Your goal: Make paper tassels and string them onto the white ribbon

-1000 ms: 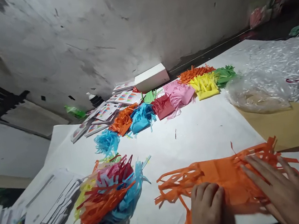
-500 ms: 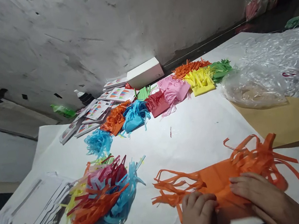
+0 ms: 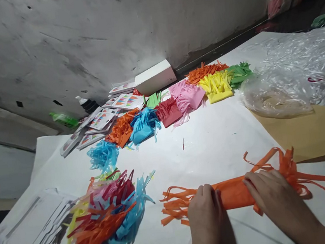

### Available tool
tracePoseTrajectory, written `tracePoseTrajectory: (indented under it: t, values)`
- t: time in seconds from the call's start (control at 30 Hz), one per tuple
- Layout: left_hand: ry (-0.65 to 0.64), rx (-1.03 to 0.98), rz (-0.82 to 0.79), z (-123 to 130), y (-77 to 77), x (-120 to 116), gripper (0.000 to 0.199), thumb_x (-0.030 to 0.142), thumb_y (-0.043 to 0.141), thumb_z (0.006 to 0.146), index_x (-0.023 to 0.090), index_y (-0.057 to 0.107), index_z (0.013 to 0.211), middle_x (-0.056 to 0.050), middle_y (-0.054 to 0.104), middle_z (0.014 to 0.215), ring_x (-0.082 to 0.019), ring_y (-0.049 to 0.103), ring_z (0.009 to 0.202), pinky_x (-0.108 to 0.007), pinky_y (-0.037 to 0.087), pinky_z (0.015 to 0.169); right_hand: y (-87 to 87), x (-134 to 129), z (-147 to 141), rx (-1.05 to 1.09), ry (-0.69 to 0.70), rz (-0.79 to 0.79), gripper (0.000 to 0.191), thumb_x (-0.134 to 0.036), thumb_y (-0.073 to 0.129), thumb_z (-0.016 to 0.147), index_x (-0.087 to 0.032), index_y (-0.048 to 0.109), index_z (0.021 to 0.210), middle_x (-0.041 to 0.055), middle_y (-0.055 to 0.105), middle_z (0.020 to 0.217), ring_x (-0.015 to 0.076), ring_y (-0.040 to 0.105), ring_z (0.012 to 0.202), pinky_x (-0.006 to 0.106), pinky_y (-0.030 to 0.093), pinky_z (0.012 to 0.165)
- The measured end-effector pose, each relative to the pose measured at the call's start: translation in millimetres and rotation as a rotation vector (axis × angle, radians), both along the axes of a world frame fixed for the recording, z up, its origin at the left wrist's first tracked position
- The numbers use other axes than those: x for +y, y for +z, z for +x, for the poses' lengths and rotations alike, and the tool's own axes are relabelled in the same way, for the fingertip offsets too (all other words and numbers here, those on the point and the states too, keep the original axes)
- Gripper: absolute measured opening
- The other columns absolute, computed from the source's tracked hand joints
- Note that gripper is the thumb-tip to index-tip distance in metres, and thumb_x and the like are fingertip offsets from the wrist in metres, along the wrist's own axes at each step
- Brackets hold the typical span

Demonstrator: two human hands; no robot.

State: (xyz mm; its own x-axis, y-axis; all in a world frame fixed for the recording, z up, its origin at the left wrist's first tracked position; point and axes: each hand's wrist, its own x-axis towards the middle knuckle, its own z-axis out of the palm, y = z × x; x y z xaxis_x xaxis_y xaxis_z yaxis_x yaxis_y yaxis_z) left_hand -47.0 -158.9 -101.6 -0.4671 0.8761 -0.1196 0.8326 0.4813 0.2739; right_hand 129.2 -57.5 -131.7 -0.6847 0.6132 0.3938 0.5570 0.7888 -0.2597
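Left hand (image 3: 204,209) and right hand (image 3: 272,193) had shifted forward since half second earlier; fringed orange paper sheet (image 3: 234,193), then broader, had narrowed to slim band. Left hand sat back-up, fingers curled closely over band's left part, strips fanning beyond. Right hand slanted in from lower right, fingers bent, thumb toward left hand, gripping right part. Band ran crosswise at near side of white-topped bench (image 3: 212,143), right of multicoloured fringed-paper heap (image 3: 103,222).
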Motion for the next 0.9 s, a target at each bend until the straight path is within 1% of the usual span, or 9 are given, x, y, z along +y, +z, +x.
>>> tracePoseTrajectory:
  t: [0.1, 0.2, 0.3, 0.37, 0.47, 0.6, 0.7, 0.8, 0.9]
  values:
    - [0.019, 0.001, -0.003, 0, 1.8, 2, 0.02, 0.019, 0.048, 0.101, 0.022, 0.059, 0.084, -0.003, 0.071, 0.085, -0.021, 0.067, 0.077, -0.029, 0.038, 0.062, -2.0, 3, -1, -0.013, 0.005, -0.014, 0.027, -0.01, 0.037, 0.101, -0.021, 0.055, 0.085, 0.001, 0.058, 0.071, 0.0203, 0.054, 0.064, 0.038, 0.035, 0.074]
    - [0.014, 0.003, -0.018, 0, 2.6, 3, 0.019, 0.018, 0.048, 0.101, 0.022, 0.059, 0.086, -0.004, 0.072, 0.087, -0.022, 0.068, 0.077, -0.029, 0.037, 0.061, 0.1, 8, 3, -0.005, 0.023, -0.037, 0.021, -0.007, 0.04, 0.094, -0.022, 0.054, 0.092, 0.0, 0.06, 0.074, 0.0205, 0.058, 0.068, 0.037, 0.036, 0.072]
    - [0.018, -0.002, -0.044, 0, 2.8, 3, 0.018, 0.019, 0.049, 0.101, 0.022, 0.058, 0.085, -0.004, 0.071, 0.088, -0.023, 0.068, 0.078, -0.03, 0.037, 0.061, 3.8, 14, 13, 0.012, 0.041, 0.014, 0.035, -0.004, 0.044, 0.079, -0.021, 0.055, 0.107, 0.0024, 0.067, 0.089, 0.0225, 0.065, 0.081, 0.038, 0.039, 0.076]
    - [0.023, -0.013, -0.046, 1, 3.6, 4, 0.018, 0.018, 0.05, 0.101, 0.022, 0.057, 0.085, -0.004, 0.071, 0.087, -0.023, 0.068, 0.078, -0.029, 0.036, 0.06, 6.7, 18, 22, -0.039, -0.01, 0.104, 0.041, -0.004, 0.044, 0.074, -0.02, 0.055, 0.11, 0.0042, 0.068, 0.092, 0.0258, 0.067, 0.083, 0.042, 0.04, 0.077]
    - [0.036, -0.035, -0.04, 2, 6.2, 5, 0.018, 0.017, 0.05, 0.101, 0.021, 0.056, 0.084, -0.003, 0.07, 0.086, -0.023, 0.068, 0.078, -0.029, 0.036, 0.061, 13.6, 26, 39, -0.163, -0.098, 0.237, 0.035, -0.004, 0.043, 0.078, -0.018, 0.057, 0.108, 0.006, 0.067, 0.086, 0.0292, 0.066, 0.077, 0.05, 0.041, 0.077]
    - [0.03, -0.073, -0.038, 1, 7.0, 4, 0.02, 0.017, 0.047, 0.101, 0.021, 0.055, 0.084, -0.004, 0.069, 0.086, -0.023, 0.068, 0.08, -0.029, 0.038, 0.063, 26.8, 40, 64, -0.184, -0.229, 0.342, 0.024, -0.009, 0.039, 0.088, -0.019, 0.057, 0.1, 0.0082, 0.066, 0.078, 0.0323, 0.066, 0.072, 0.057, 0.041, 0.079]
    - [0.0, -0.068, 0.011, -2, 2.2, 2, 0.02, 0.018, 0.046, 0.101, 0.022, 0.055, 0.084, -0.004, 0.069, 0.086, -0.022, 0.067, 0.079, -0.029, 0.038, 0.063, 32.7, 42, 71, -0.087, -0.323, 0.32, 0.027, -0.021, 0.036, 0.097, -0.016, 0.059, 0.111, 0.0151, 0.071, 0.097, 0.0348, 0.067, 0.084, 0.055, 0.042, 0.08]
    - [-0.016, -0.053, 0.062, -4, -3.5, 0, 0.02, 0.019, 0.047, 0.101, 0.022, 0.054, 0.083, -0.003, 0.069, 0.085, -0.021, 0.065, 0.076, -0.029, 0.037, 0.061, 27.5, 30, 57, 0.045, -0.182, 0.212, 0.044, -0.031, 0.04, 0.101, -0.013, 0.05, 0.139, 0.017, 0.064, 0.133, 0.0342, 0.063, 0.115, 0.05, 0.043, 0.098]
    - [0.013, -0.04, 0.088, -3, -6.7, 0, 0.02, 0.018, 0.049, 0.1, 0.023, 0.054, 0.081, -0.002, 0.068, 0.083, -0.02, 0.065, 0.074, -0.028, 0.035, 0.06, 13.6, 16, 35, 0.013, -0.141, 0.225, 0.048, -0.019, 0.041, 0.099, -0.016, 0.045, 0.147, 0.0147, 0.059, 0.143, 0.0325, 0.058, 0.127, 0.056, 0.033, 0.112]
